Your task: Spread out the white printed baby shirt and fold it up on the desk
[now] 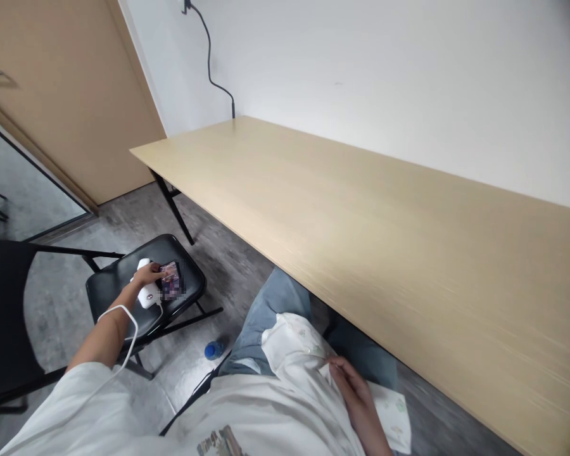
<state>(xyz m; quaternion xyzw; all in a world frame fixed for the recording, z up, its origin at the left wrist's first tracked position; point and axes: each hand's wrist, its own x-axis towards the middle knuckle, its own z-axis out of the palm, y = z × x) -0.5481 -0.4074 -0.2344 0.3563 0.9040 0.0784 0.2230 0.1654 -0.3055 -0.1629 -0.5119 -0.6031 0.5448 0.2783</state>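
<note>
On the chair (105, 285), a forearm (107, 329) snagging the cable (135, 327) could drag the white device (147, 296) off; I cannot tell either grip, left hand (146, 275) or right hand (354, 385).

Left hand (148, 273) across white corded device (147, 295), fingertips at smartphone (173, 280); both on black folding chair (114, 285). Right hand (355, 387) touching white cloth (292, 339) over lap. Blue-capped bottle (213, 350) on floor (230, 253). Wood-topped counter (337, 209) ahead.
</note>
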